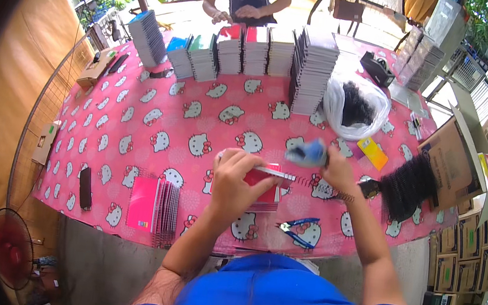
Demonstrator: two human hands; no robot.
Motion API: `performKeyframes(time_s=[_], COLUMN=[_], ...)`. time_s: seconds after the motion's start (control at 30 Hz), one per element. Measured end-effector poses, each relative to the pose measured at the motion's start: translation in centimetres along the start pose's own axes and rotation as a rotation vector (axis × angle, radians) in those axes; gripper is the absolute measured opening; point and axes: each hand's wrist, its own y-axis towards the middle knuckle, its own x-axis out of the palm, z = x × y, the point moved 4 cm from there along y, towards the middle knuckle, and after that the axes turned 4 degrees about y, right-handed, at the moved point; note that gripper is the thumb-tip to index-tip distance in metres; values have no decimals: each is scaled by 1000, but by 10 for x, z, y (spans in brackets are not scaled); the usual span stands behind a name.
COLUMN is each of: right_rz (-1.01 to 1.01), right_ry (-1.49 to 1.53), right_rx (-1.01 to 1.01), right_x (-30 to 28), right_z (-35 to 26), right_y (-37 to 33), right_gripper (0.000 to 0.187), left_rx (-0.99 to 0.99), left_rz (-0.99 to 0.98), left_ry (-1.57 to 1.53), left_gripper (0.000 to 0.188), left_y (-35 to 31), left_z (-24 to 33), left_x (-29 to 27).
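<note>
Nearest the wearer, a pair of blue-handled pliers [300, 228] lies on the pink cartoon-cat tablecloth [157, 111], just below and to the right of the red notebook [264, 187] that serves as the centre of the work. The left hand [236, 179] presses down on that notebook, fingers curled over its cover and closed around its upper edge, where a white strip runs along the binding side. A dark wire coil [327, 190] sticks out from the notebook's right end toward the right hand's wrist. The right hand [335, 167] sits just up and right of the notebook, closed around a blurred blue tool [308, 153]; how tightly the fingers wrap it cannot be told through the blur. Left of the notebook stands a small batch of finished spiral notebooks [155, 205] with a pink cover facing out, and further left a dark flat object [86, 188] lies near the cloth's edge. Right of the notebook, a heap of black spiral coils [407, 185] spreads beside a cardboard box [447, 159]. Beyond the notebook, a white plastic bag [356, 108] holds more dark coils, with an orange card [373, 152] just below it. Farther still, rows of stacked notebooks [256, 53] line the far side of the cloth, and another person's hands [237, 12] rest behind them.
</note>
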Motion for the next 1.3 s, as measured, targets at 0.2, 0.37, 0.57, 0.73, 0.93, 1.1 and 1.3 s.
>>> performKeyframes(time_s=[0.2,0.37,0.57,0.73,0.93,1.1,1.3], right_rz=[-325,-409,-395,-276,-353,-382,-356], right_ry=[820,1073,1208,519,710,575,347], right_rx=[-123,-16,146,-157,-66,-204,-180], right_x=[-56,-68,-58,-45,-43,-35,-17], right_z=[-93,-99,-92,-97,-123,-135,-127], right_y=[-1,5,-1,23,33,37,39], right_gripper=[33,42,45,39,32,44,34], left_rx=[-204,-188,-276,-165,-548,-605,-675], left_rz=[-115,-122,-159,-20,68,186,133], left_ry=[-76,-58,-111,-7,-555,-942,-986], left_gripper=[39,43,40,40,27,28,34], left_y=[-22,-24,-21,-18,-47,-56,-65], left_z=[-3,-4,-10,-16,-43,-53,-66], left_x=[7,6,4,-3,3,7,6])
